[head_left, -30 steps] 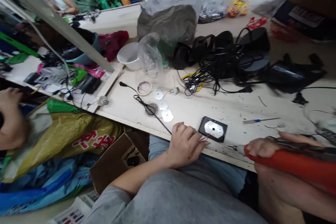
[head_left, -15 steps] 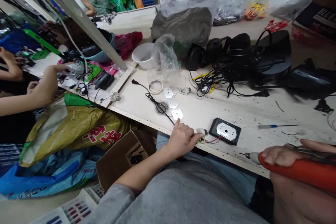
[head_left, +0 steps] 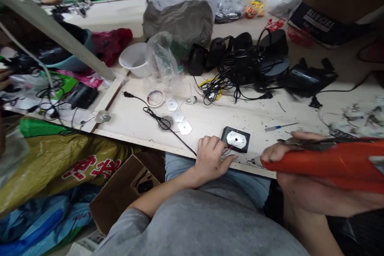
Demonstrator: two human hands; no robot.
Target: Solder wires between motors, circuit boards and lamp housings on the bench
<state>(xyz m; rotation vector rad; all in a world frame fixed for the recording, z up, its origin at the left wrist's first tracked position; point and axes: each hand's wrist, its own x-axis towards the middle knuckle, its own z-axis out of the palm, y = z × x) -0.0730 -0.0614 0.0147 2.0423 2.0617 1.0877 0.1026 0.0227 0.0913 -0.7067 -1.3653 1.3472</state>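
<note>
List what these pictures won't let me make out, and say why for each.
All in the head view:
Whatever lies beneath the left grip: hidden by its palm and fingers.
The far end of the black cord: lost behind that same grip.
The rear of the orange-red power tool: cut off by the right edge.
The shape of its bit tip: too small.
The pale loose parts: blurred.

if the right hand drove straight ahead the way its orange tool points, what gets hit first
Probably the left hand, at its thumb; the power tool in the right hand points that way, though depth is unclear.
</note>
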